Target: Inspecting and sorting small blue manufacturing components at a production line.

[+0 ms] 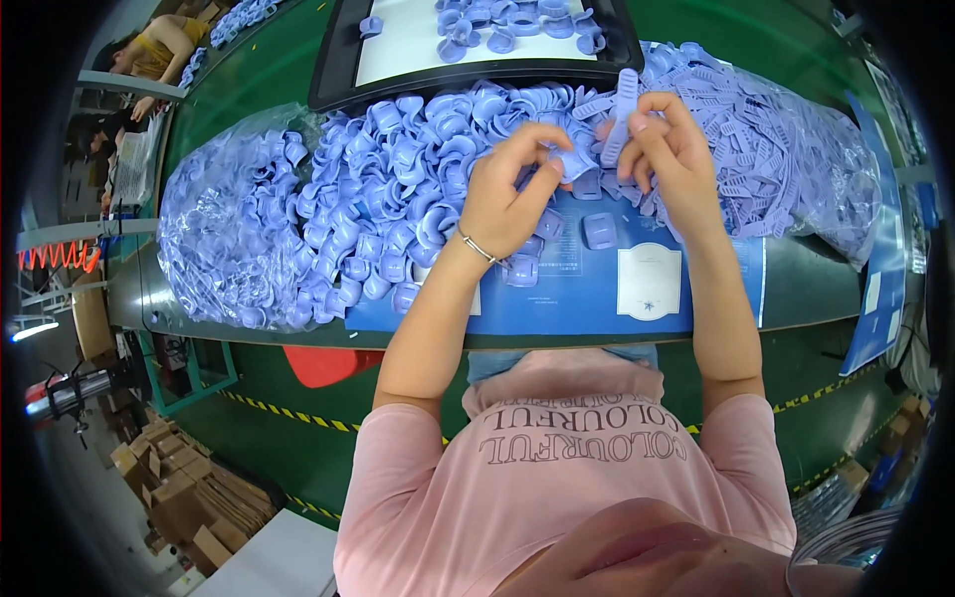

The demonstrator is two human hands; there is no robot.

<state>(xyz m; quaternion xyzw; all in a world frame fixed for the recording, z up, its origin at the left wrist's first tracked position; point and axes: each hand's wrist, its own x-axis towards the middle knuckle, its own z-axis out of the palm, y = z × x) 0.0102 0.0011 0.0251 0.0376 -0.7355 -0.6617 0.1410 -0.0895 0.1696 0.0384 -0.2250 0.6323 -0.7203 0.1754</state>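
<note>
Between the fingertips of my left hand [505,194] is a curved periwinkle-blue plastic piece [578,165]. My right hand [678,164] pinches a flat, ribbed strap [624,111] of similar colour, held roughly upright. The two hands are close together, with the strap just right of the curved piece; whether the parts touch cannot be made out. Left of my hands spreads a heap of curved pieces [403,159]. To the right lies a heap of ribbed straps [761,139]. A few loose curved pieces, one of them a single piece [600,231], rest below my hands.
A black-rimmed tray [477,75] with a white base stands beyond the heaps, holding several curved parts. Clear plastic bags flank the work area, one left [214,244], one right [846,189]. Blue printed board [587,294] covers the table front. Another person [164,50] works at upper left.
</note>
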